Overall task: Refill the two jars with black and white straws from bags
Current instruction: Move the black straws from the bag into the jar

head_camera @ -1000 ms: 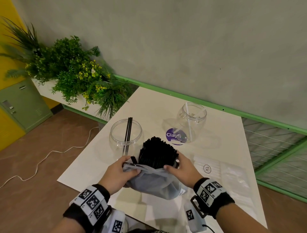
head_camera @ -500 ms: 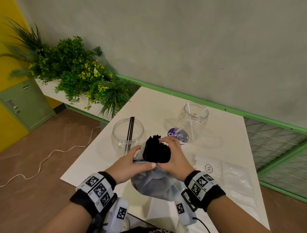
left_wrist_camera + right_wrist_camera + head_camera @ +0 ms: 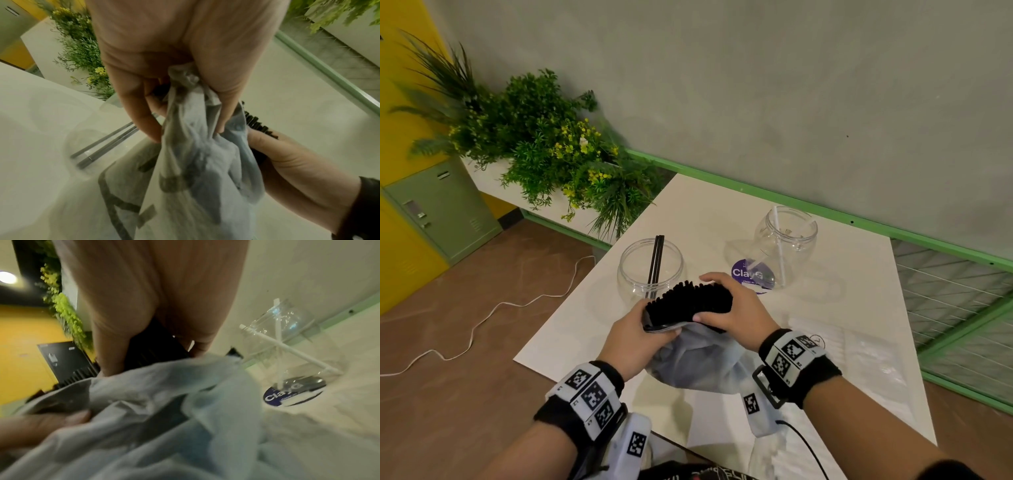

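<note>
My right hand curls around the thick black straw bundle; my left hand pinches the crumpled translucent plastic bag.

Open tabletop between two clear jars, left jar with black straws jutting above its rim, right jar near the wall, flat bag of white straws on the right, foliage crowding the far left corner.

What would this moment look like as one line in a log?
right hand: grips black straw bundle | left hand: holds bag | near jar: two black straws
</note>
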A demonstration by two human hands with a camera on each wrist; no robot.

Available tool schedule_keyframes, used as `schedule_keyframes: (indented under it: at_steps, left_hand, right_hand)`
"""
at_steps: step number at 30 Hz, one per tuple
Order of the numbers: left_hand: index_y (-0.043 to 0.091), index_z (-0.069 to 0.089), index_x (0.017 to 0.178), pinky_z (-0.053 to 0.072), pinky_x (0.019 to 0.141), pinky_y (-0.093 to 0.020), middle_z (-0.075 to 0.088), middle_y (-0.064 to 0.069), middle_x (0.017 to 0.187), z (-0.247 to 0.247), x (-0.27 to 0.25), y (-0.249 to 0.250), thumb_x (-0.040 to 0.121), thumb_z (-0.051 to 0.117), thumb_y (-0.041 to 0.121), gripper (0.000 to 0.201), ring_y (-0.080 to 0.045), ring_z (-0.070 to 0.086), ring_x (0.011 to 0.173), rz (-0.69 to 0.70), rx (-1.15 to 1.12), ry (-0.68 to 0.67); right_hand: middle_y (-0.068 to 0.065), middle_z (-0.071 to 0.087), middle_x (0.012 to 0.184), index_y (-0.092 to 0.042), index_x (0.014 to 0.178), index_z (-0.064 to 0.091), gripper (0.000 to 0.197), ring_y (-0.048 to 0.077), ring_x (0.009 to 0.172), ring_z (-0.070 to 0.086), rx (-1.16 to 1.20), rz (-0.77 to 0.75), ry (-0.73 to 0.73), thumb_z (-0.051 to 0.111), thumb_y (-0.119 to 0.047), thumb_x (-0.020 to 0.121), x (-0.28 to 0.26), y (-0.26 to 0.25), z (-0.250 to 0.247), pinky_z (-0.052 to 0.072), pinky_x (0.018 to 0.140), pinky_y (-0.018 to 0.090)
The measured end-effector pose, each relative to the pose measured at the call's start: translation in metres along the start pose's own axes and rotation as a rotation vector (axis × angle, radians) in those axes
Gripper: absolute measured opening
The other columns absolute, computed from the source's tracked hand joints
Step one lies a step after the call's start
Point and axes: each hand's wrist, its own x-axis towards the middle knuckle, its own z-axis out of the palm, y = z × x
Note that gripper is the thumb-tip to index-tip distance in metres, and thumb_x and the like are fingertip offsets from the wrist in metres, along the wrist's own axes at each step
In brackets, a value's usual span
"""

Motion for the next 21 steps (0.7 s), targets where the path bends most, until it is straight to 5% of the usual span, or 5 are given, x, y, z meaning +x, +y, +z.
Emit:
schedule_keyframes:
  at_steps: [5, 9, 12, 16, 21]
  left_hand:
    - [0.035, 0.055, 0.096, 0.043, 0.067, -0.013, 0.065, 0.014, 0.095, -0.003, 0.003, -0.004, 0.072, 0.079, 0.030, 0.034, 0.003, 0.058, 0.088, -0.006, 0.021, 0.003]
    - [0.032, 0.055, 0.102, 0.045, 0.071, -0.015, 0.065, 0.013, 0.097, -0.004, 0.004, -0.006, 0.073, 0.080, 0.027, 0.038, 0.000, 0.060, 0.091, 0.006, 0.024, -0.011]
    - [0.033, 0.057, 0.102, 0.049, 0.079, -0.020, 0.067, 0.011, 0.098, -0.002, 0.005, -0.007, 0.071, 0.081, 0.025, 0.040, -0.003, 0.062, 0.093, 0.021, -0.010, -0.025]
    - [0.027, 0.056, 0.113, 0.054, 0.086, -0.030, 0.069, 0.007, 0.101, 0.001, 0.003, -0.007, 0.071, 0.082, 0.024, 0.049, -0.006, 0.065, 0.095, 0.020, -0.065, -0.059]
    - [0.026, 0.046, 0.120, 0.057, 0.079, -0.039, 0.064, -0.002, 0.106, -0.005, -0.003, -0.002, 0.063, 0.079, 0.030, 0.066, -0.018, 0.067, 0.095, -0.033, -0.185, -0.112]
  right_hand:
    - [-0.010, 0.049, 0.128, -0.027, 0.138, 0.039, 0.067, 0.001, 0.118, 0.045, -0.117, -0.015, 0.108, 0.075, -0.031, 0.081, -0.012, 0.011, -0.002, 0.035, 0.102, 0.019]
    - [-0.002, 0.048, 0.121, -0.018, 0.120, 0.051, 0.041, 0.013, 0.115, 0.045, -0.315, -0.385, 0.399, 0.066, -0.032, 0.085, -0.042, 0.007, 0.008, 0.035, 0.103, 0.023]
    - [-0.001, 0.055, 0.111, -0.017, 0.112, 0.056, 0.038, 0.018, 0.103, 0.047, -0.522, -0.491, 0.181, 0.064, -0.041, 0.083, -0.059, 0.012, 0.024, 0.042, 0.090, 0.031]
    - [-0.005, 0.049, 0.126, -0.029, 0.129, 0.035, 0.080, 0.016, 0.116, 0.036, -0.658, -0.268, -0.008, 0.062, -0.066, 0.064, -0.057, 0.016, 0.037, 0.039, 0.093, 0.035]
    - [-0.009, 0.055, 0.120, -0.032, 0.127, 0.030, 0.077, 0.015, 0.110, 0.044, -0.625, -0.168, -0.091, 0.070, -0.056, 0.066, -0.049, 0.010, 0.040, 0.029, 0.093, 0.031]
